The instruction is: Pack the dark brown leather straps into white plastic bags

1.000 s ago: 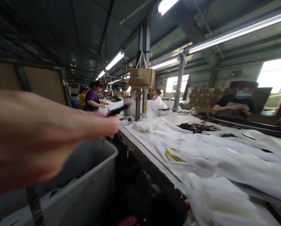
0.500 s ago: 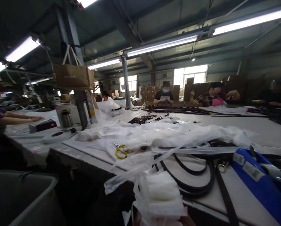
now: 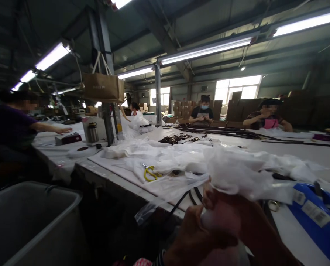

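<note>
Both my hands are together at the bottom right of centre. My right hand (image 3: 224, 205) is closed around a bundle of thin, translucent white sheets (image 3: 237, 173), which fans out above the fist. My left hand (image 3: 194, 231) is just below and to the left, its fingers closed on the lower end of the bundle; blur hides the exact grip. Yellow-handled snips (image 3: 150, 173) lie on the table to the left of my hands. Dark straps (image 3: 194, 195) show behind the hands, partly covered. A metal ring (image 3: 272, 205) sits beside my right forearm.
A blue tape dispenser (image 3: 311, 218) stands at the right. Loose white wrapping (image 3: 159, 153) spreads across the white table (image 3: 300, 151). A grey bin (image 3: 40, 221) is at lower left. Past it are a steel flask (image 3: 92, 133) and a tape roll (image 3: 82, 151). Co-workers sit around.
The white bundle has risen from the bottom edge and moved right, over the straps. My hands have come into fuller view. The camera has turned slightly left.
</note>
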The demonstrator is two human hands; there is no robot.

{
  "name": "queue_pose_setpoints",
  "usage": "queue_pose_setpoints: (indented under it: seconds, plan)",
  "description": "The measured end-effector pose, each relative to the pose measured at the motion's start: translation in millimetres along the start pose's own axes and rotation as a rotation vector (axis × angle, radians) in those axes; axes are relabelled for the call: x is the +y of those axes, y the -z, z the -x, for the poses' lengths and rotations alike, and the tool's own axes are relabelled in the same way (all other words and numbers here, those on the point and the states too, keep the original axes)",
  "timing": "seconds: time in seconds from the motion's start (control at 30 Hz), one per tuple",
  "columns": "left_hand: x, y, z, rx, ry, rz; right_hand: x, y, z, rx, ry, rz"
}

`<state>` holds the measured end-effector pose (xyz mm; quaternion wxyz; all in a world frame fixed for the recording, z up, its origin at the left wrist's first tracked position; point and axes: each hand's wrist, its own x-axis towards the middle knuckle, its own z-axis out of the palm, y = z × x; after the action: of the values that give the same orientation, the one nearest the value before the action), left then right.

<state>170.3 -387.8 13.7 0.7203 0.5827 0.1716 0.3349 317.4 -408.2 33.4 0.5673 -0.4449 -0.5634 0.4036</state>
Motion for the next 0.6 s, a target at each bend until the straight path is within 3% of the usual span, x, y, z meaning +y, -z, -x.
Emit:
queue_pose_setpoints:
  seconds: [0.1, 0.2, 0.33, 0.43, 0.53, 0.6]
  plan:
    - [26.4, -0.7, -16.5, -0.039, -0.042, -0.066, -50.5, -0.4, -26.0, 0.074, 0.011, -0.383]
    - [36.8, 8.7, -34.0, -0.007, -0.062, -0.163, -91.5, 1.7, -59.0, 0.119, 0.113, -0.538]
    - [43.1, 20.4, -48.7, -0.006, -0.012, -0.164, -128.1, 12.5, -104.4, 0.178, 0.300, -0.447]
    - [46.1, 27.0, -50.0, -0.098, 0.006, -0.155, -151.3, 24.4, -131.8, 0.232, 0.386, -0.388]
    - [33.3, 34.0, -46.0, -0.144, 0.055, -0.136, -176.2, 42.4, -149.9, 0.317, 0.438, -0.364]
    - [15.1, 38.5, -40.9, -0.093, 0.118, -0.154, -191.4, 56.9, -156.2, 0.389, 0.486, -0.354]
